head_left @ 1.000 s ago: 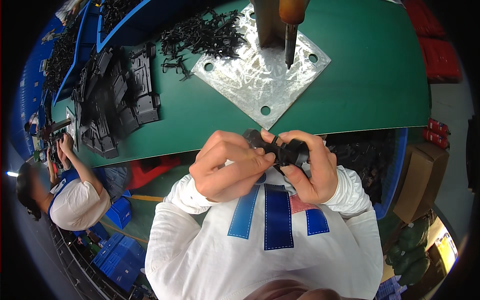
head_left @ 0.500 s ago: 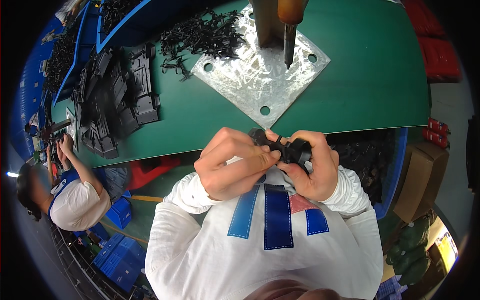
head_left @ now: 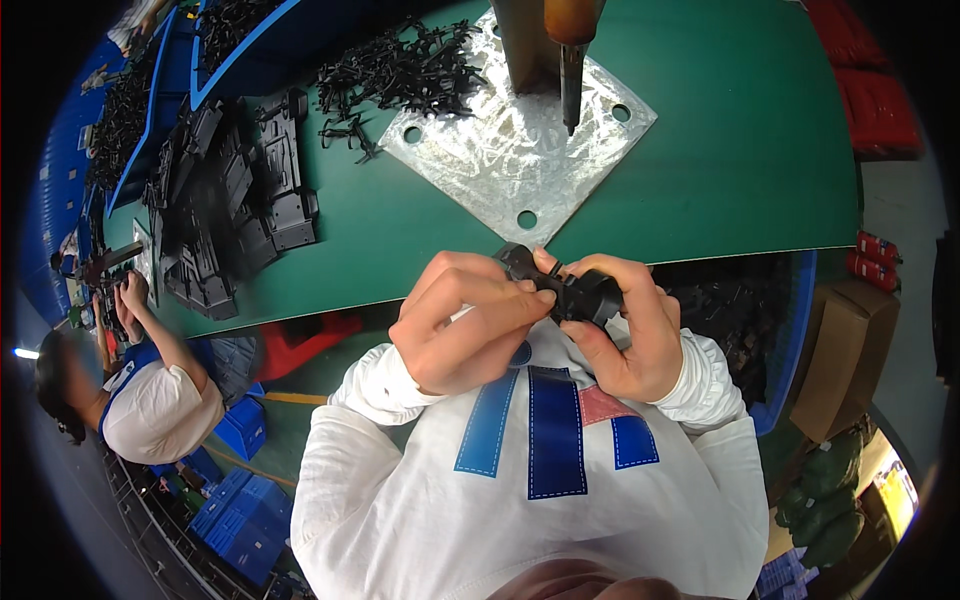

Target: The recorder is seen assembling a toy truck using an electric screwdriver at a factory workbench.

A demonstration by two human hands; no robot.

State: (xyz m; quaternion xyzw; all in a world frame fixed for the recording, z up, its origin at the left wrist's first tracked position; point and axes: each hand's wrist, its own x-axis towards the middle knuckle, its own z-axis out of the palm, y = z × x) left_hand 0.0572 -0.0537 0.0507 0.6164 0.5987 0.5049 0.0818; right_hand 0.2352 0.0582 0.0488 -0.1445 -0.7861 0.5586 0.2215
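Between my two hands, just off the near edge of the green table, is a black plastic part with a rounded end. My left hand pinches its left end between thumb and fingertips. Curled round the rounded right end are the fingers of my right hand, thumb below. My fingers hide much of the part. Straight ahead lies a square metal plate with corner holes, and a pointed tool tip under an orange-brown body hangs above it.
Small black clips lie heaped left of the plate. Flat black plastic parts are piled farther left, by blue bins. A blue-rimmed bin of black parts stands below the table at right, beside a cardboard box. Another person works at far left.
The black part has tilted slightly in my hands, its left end rising a little. My right thumb and fingers have shifted slightly apart around it. Both hands still grip it.
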